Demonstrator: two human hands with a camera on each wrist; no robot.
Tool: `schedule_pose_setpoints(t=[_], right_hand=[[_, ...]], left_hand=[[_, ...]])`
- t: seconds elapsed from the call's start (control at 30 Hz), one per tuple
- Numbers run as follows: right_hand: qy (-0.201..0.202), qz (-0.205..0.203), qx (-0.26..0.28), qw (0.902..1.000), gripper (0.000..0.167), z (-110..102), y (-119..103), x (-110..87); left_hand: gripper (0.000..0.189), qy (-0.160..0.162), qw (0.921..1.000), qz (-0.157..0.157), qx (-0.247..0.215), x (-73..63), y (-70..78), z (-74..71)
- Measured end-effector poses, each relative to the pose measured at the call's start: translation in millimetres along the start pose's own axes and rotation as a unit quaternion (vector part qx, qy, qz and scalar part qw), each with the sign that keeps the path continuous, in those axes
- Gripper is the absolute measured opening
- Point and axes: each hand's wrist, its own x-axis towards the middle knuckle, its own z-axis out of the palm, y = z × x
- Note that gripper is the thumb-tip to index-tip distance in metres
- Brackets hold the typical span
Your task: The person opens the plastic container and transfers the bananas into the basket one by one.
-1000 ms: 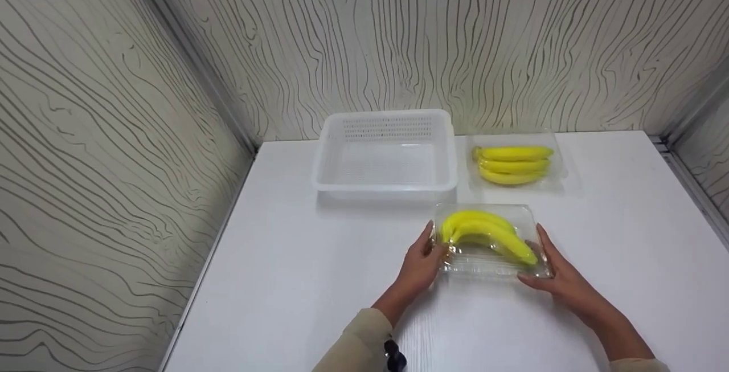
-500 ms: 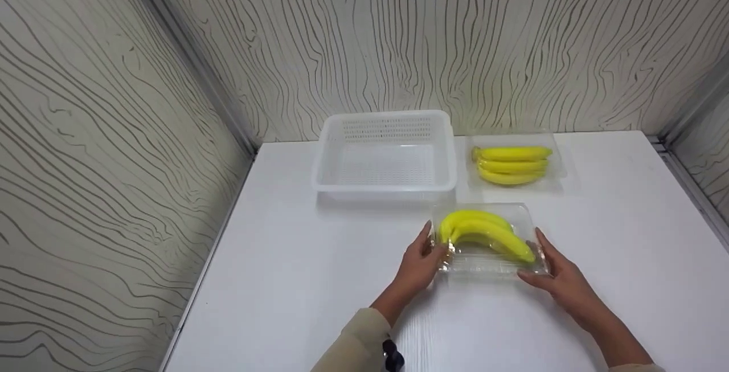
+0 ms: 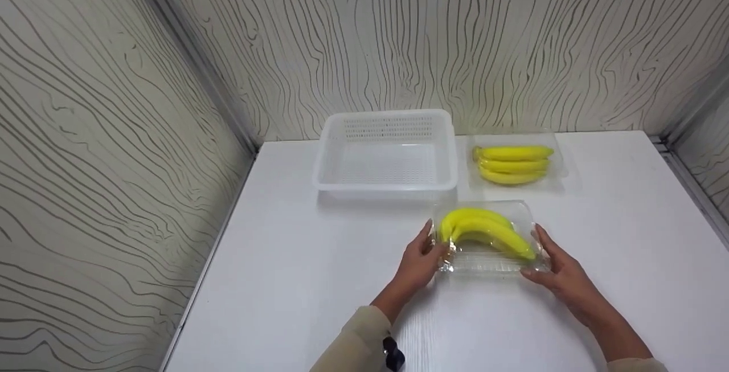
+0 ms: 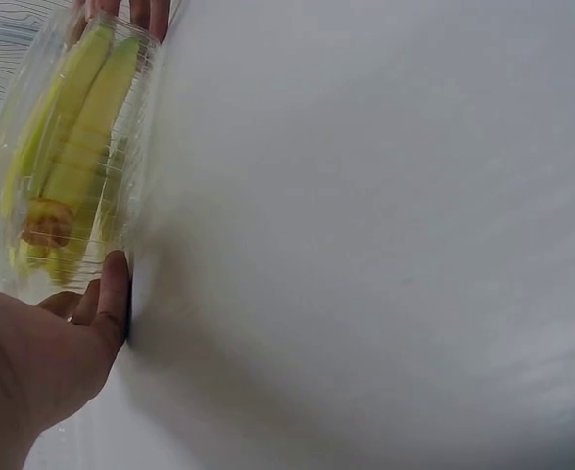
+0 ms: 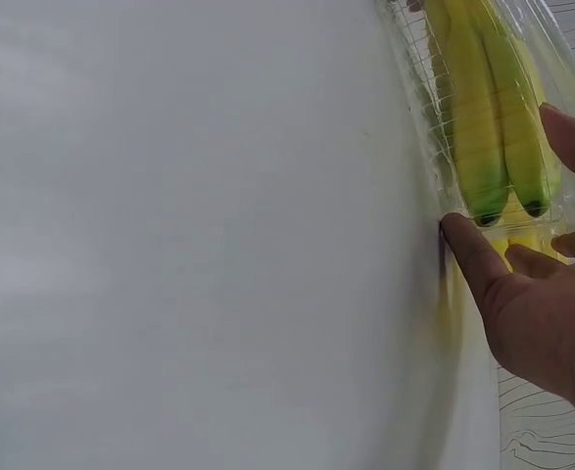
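Note:
In the head view, a clear plastic box [image 3: 515, 211] with a bunch of bananas [image 3: 484, 227] inside lies between both hands. My left hand [image 3: 417, 262] grips its left end, the thumb at the near corner and fingers on the outer side. At the opposite end, my right hand [image 3: 565, 282] holds the right corner between thumb and fingers. The left wrist view shows the ribbed box wall [image 4: 135, 162] and the bananas' brown stem [image 4: 48, 222]. Green-tinged banana tips [image 5: 488, 201] point towards the hand in the right wrist view. A shadow falls beside the box.
A white perforated plastic basket [image 3: 386, 186] stands at the back of the white table [image 3: 285, 281]. To its right is a second clear box [image 3: 557, 161] with bananas [image 3: 512, 165] in it. Wood-patterned panels [image 3: 364, 47] close off the back and sides.
The box and both hands have shifted very slightly away from the person, and the box's tilt has changed a little. Both hands keep their hold. The basket and second box stay put.

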Motion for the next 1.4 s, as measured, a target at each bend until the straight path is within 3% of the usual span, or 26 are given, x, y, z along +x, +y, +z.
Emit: schedule_pose_setpoints(t=[0.27, 0.43, 0.77, 1.03, 1.4], right_hand=[[0.007, 0.011, -0.004, 0.9999, 0.113, 1.1, 0.5, 1.5], [0.009, 0.011, 0.01, 0.9998, 0.111, 1.7, 1.8, 1.5], [0.013, 0.002, 0.026, 0.9996, 0.108, 3.6, 2.1, 1.9], [0.001, 0.03, 0.021, 0.9993, 0.108, 4.0, 2.8, 4.5], [-0.003, 0.036, -0.006, 0.9993, 0.109, 1.1, 1.5, -1.0]], left_hand=[[0.077, -0.008, 0.9998, 0.008, -0.017, 0.1, -1.8, -1.7], [0.077, -0.017, 0.9994, -0.008, -0.031, 1.2, -3.9, -2.4], [0.077, 0.003, 1.0, -0.003, 0.001, 2.3, -2.6, -0.9], [0.076, 0.0, 0.9999, -0.009, -0.011, 2.8, -3.0, -2.2], [0.078, -0.016, 0.9994, -0.017, 0.024, 1.5, 0.0, -2.8]])
